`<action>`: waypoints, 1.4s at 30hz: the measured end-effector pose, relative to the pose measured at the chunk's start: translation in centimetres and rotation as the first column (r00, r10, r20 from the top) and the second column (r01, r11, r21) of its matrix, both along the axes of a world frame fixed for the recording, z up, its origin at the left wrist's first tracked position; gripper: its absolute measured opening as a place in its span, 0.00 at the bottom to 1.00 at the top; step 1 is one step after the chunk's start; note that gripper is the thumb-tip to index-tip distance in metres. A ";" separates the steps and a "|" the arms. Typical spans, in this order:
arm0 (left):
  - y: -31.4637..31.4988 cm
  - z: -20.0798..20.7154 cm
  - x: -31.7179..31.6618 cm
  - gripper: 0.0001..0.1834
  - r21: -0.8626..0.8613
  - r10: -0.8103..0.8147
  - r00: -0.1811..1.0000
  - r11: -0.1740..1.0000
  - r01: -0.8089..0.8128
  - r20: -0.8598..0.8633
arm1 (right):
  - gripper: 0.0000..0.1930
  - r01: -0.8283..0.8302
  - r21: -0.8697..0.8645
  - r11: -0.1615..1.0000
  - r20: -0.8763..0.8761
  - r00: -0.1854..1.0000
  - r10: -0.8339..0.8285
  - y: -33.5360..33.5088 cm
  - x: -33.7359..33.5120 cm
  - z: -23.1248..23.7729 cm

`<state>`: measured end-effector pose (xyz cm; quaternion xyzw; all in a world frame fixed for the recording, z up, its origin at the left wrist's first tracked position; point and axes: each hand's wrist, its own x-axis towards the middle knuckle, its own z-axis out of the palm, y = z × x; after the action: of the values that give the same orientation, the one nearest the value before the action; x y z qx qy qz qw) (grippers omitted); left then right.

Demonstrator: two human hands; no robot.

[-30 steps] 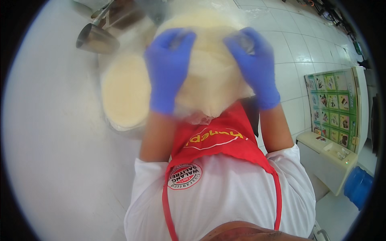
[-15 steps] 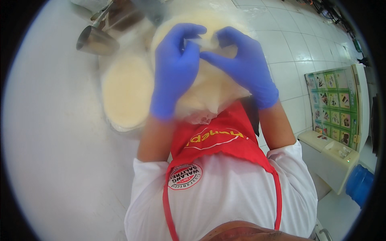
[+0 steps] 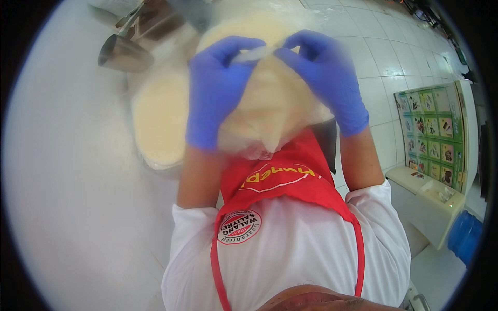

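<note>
In blue gloves, my left hand (image 3: 215, 90) and my right hand (image 3: 329, 78) meet at the upper middle, above a large pale-yellow round of thin sheets (image 3: 277, 96). Between their fingertips stretches a narrow whitish strip (image 3: 253, 54), looking rolled or folded; blur hides its exact kind. My left thumb and fingers pinch its left part, and my right fingertips close at its right end. Crinkled clear plastic (image 3: 257, 151) lies under the round at its near edge. Left of it sits a second pale-yellow oval stack (image 3: 161, 119), also on plastic.
A tilted metal cup (image 3: 124, 53) stands on the white table (image 3: 78, 155) at the upper left, beside a brown box (image 3: 158, 20). To the right are a tiled floor (image 3: 376, 67), a picture-covered panel (image 3: 433, 135), a cream dispenser (image 3: 425, 199) and a blue bottle (image 3: 464, 236).
My left hand has shifted left and slightly down, and my right hand a little to the right. The whitish strip now shows stretched between their fingertips.
</note>
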<state>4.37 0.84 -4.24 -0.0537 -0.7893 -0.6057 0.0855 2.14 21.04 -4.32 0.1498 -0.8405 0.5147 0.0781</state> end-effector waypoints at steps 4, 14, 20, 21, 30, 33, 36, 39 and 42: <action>-1.2 -0.3 -0.2 0.11 0.060 0.116 0.993 0.991 -0.116 0.003 | 0.09 0.038 -0.056 0.998 -0.011 0.999 -0.038 1.3 -0.1 -0.5; 0.0 -0.6 -0.3 0.16 0.017 0.051 0.999 0.999 -0.051 -0.002 | 0.14 -0.016 -0.194 0.981 -0.006 1.000 0.015 -0.7 0.0 -2.5; 1.5 -0.3 0.1 0.14 -0.018 0.011 0.997 1.000 -0.012 -0.072 | 0.23 0.035 -0.150 0.988 -0.061 0.997 -0.044 -1.7 0.6 -2.5; 1.4 -0.4 0.2 0.14 0.015 0.027 0.997 1.000 -0.026 -0.065 | 0.25 0.072 -0.122 0.990 -0.078 0.994 -0.082 -1.7 0.7 -3.0; -0.3 -2.2 0.3 0.12 0.182 0.368 0.915 0.923 -0.339 -0.162 | 0.20 0.072 -0.327 0.942 0.079 0.996 -0.049 0.6 -0.5 -2.1; -1.0 -2.4 0.0 0.12 0.201 0.353 0.916 0.927 -0.316 -0.189 | 0.16 0.056 -0.327 0.943 0.041 0.998 -0.044 0.9 -0.5 -1.9; -1.3 -2.0 -0.1 0.13 0.225 0.204 0.974 0.958 -0.178 -0.100 | 0.14 0.036 -0.310 0.950 -0.020 0.999 -0.044 0.5 -0.1 -1.6; -0.4 0.0 0.0 0.15 0.294 0.073 0.997 0.953 -0.079 0.029 | 0.14 0.003 -0.326 0.945 -0.094 0.995 -0.036 0.1 0.0 -1.3; 0.0 1.3 -0.3 0.18 0.097 0.026 0.996 0.995 -0.035 0.090 | 0.14 -0.018 -0.296 0.955 -0.158 0.987 -0.031 -0.1 0.2 -0.8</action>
<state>4.12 0.85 -2.90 -0.0106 -0.7623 -0.6441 0.0622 2.34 20.95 -5.12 0.1746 -0.7453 0.6209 0.1689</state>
